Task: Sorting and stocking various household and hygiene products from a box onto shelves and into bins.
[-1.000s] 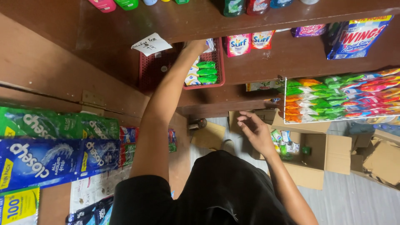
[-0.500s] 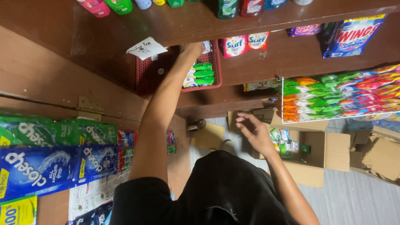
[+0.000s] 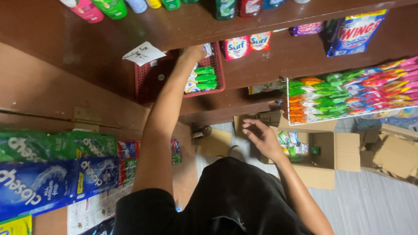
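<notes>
From the head camera I see my left hand (image 3: 194, 52) reaching up into the red basket (image 3: 150, 80) on the wooden shelf (image 3: 270, 65); its fingers are hidden behind the basket's top edge, so I cannot tell whether they pinch anything. Just below that hand, against the basket's right wall, lies a row of green sachets (image 3: 203, 77) with white-backed ones beside them. I judge these light, soft and crinkly, with a slick film that slides under a loose touch, so they are best taken by a flat pinch across the sealed edge or gathered several at once across the middle. My right hand (image 3: 261, 137) hovers spread and empty, fingers loosely fanned, above the left rim of the open cardboard box (image 3: 331, 152) on the floor, where more small sachets (image 3: 294, 146) lie in a loose heap. A wire rack of bright sachets (image 3: 348, 93) hangs at the shelf's right end.
</notes>
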